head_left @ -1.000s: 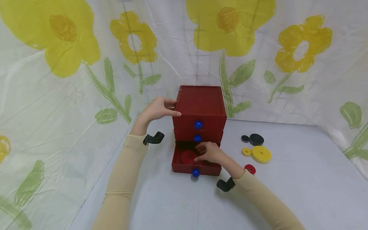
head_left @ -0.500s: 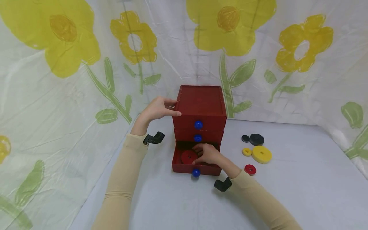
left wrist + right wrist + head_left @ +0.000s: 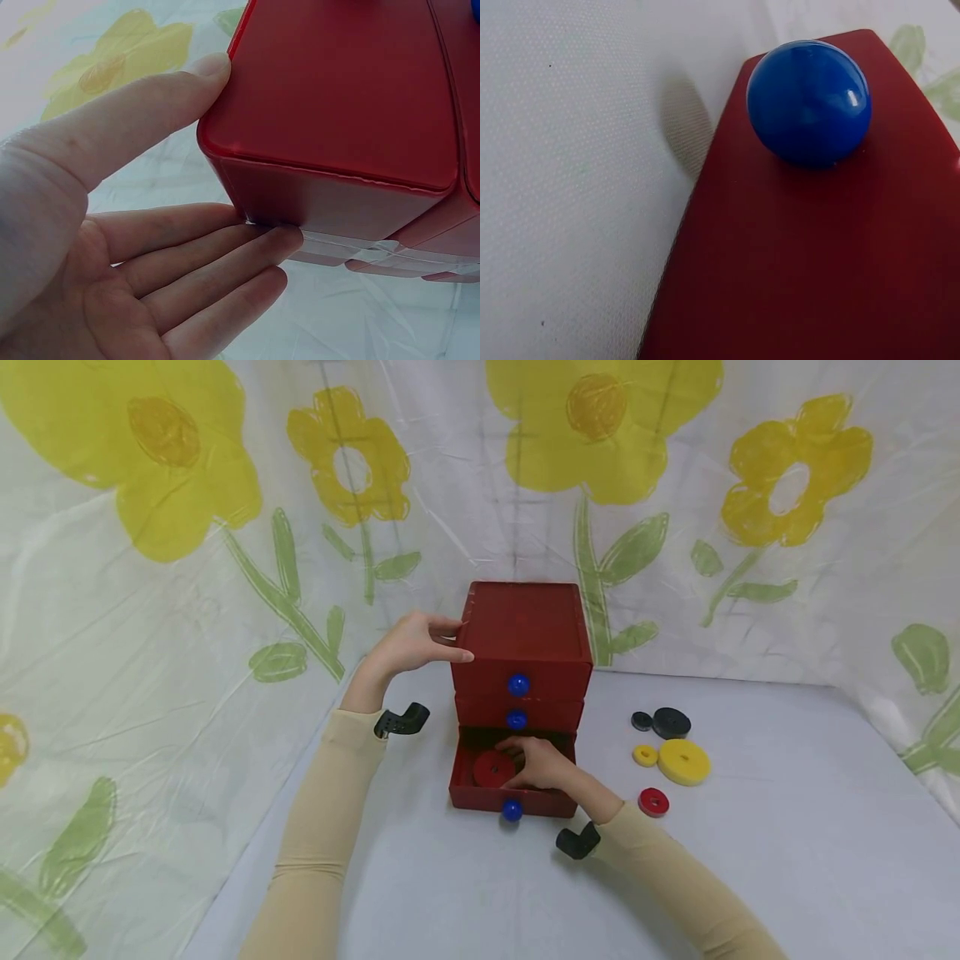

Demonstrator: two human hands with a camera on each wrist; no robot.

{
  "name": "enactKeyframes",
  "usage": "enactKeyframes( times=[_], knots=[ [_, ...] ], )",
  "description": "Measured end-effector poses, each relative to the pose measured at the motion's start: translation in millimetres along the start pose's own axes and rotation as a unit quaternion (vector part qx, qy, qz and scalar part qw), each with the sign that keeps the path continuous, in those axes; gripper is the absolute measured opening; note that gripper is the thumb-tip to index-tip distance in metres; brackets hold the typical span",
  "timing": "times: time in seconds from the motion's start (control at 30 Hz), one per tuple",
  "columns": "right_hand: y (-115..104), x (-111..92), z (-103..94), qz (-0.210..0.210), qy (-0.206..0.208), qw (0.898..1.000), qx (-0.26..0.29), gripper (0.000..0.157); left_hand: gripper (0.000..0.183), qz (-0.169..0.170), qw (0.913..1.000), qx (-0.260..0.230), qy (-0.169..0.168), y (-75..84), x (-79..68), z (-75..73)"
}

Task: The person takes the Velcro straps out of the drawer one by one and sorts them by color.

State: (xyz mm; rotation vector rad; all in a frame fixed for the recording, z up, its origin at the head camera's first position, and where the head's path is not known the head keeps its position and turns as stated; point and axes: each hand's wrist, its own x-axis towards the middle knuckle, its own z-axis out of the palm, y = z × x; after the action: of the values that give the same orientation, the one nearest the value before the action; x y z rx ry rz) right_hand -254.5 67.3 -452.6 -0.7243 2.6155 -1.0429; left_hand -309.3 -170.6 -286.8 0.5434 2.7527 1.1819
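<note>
A small red cabinet (image 3: 522,622) with three stacked drawers and blue knobs stands mid-table. My left hand (image 3: 416,645) steadies its upper left corner. In the left wrist view the thumb touches the front edge and the nearly straight fingers (image 3: 214,281) lie against the left side. The bottom drawer (image 3: 480,797) is pulled out, with a red disc (image 3: 491,770) inside. Above that drawer, my right hand (image 3: 547,764) reaches in, its fingers and thumb curled about the disc's right part; the contact is partly hidden. The right wrist view shows the drawer's blue knob (image 3: 808,103) without the hand.
Right of the cabinet lie a large black disc (image 3: 671,723), a small black disc (image 3: 641,721), a large yellow disc (image 3: 683,762), a small yellow ring (image 3: 645,755) and a small red ring (image 3: 653,802). Behind, a flowered curtain (image 3: 450,543) hangs.
My right hand has shifted slightly left within the drawer, its fingers coming over the red disc's right edge. My left hand stays where it was on the cabinet.
</note>
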Motion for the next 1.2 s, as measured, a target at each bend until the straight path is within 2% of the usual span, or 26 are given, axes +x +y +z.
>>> enactKeyframes(
  times=[0.6,1.2],
  knots=[
    [2.8,3.3,4.7,-0.028,0.008,0.999,-0.033,0.055,0.069,0.001,1.0000,0.006,0.000,-0.7,0.6,0.0],
    [0.2,-3.4,-1.0,0.012,0.030,0.998,-0.053,0.056,0.069,0.007,1.0000,0.001,0.000,0.8,-1.0,0.1]
  ],
)
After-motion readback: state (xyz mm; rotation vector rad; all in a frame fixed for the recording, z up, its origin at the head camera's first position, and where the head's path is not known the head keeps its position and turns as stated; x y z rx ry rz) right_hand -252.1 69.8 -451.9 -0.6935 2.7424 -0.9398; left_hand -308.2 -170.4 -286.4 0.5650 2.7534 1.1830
